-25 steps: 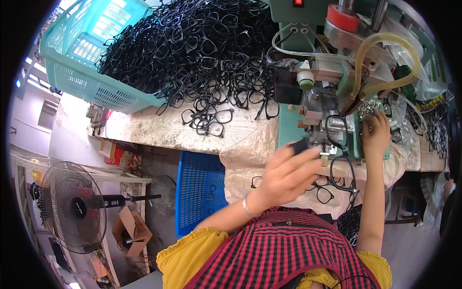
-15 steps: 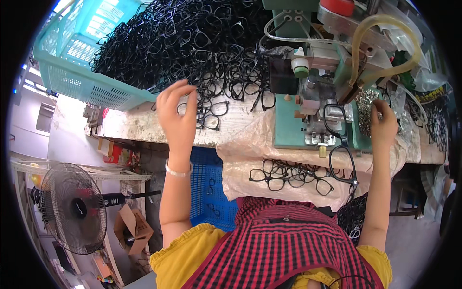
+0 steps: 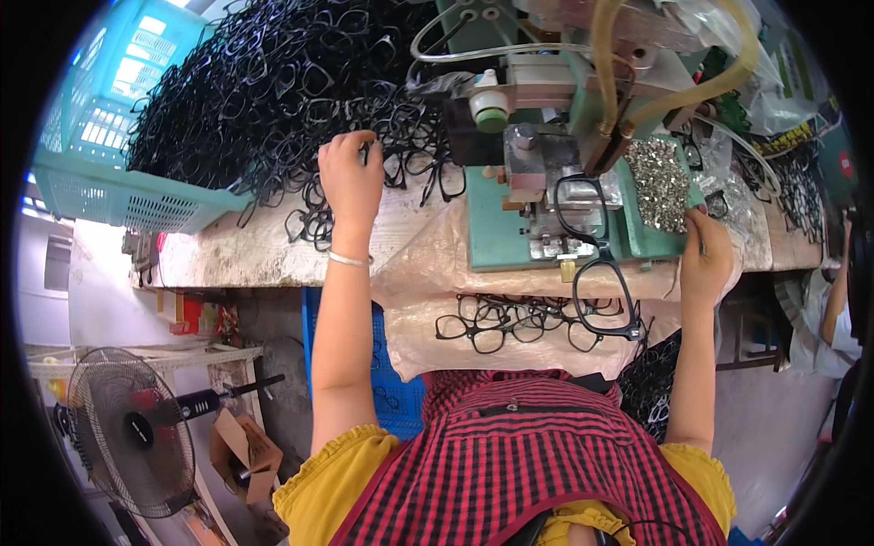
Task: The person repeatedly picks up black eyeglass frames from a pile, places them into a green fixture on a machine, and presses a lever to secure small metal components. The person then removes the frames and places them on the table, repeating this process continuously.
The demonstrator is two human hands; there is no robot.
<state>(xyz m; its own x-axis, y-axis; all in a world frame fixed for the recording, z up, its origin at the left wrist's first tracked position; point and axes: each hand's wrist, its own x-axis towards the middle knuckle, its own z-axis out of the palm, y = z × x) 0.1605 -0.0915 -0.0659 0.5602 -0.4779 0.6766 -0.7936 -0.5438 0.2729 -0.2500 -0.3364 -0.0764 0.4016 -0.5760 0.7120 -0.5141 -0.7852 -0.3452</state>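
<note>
Two hands in play, and I've got them wide apart across one bench (image 3: pixel 264 257). On the left, my left hand (image 3: pixel 351 185) is up at the near edge of one big heap of black eyeglass frames (image 3: pixel 282 91), far too many and too tangled to count. The forearm runs almost straight out from the yellow sleeve, the back of the hand faces me, and the fingers bend toward the thumb. Something dark shows by the fingertips, but I can't make out whether they pinch a frame or only lie in front of the heap. One pale bracelet (image 3: pixel 350 260) circles that wrist.

Over to the right: my right hand (image 3: pixel 707 264) sits low at the near right corner of one tray of small metal parts (image 3: pixel 657 187), too many to count. The arm is nearly straight, fingers bunched and pointing far, tips beside the tray's edge; whether a part is between them, I can't tell.

Between the hands stands one green-based machine (image 3: pixel 492 238), and on it I see one single eyeglass frame (image 3: pixel 604 250), one rim over the metal fixture, the other hanging past the near edge. Just nearer, on the plastic sheet (image 3: pixel 410 350), several loose frames (image 3: pixel 487 351) overlap; at least three, I'd say, no exact count.

Baskets: two, one teal (image 3: pixel 137 196) at far left by the heap, one blue (image 3: pixel 398 414) below the bench. One fan (image 3: pixel 137 428) stands near left.
</note>
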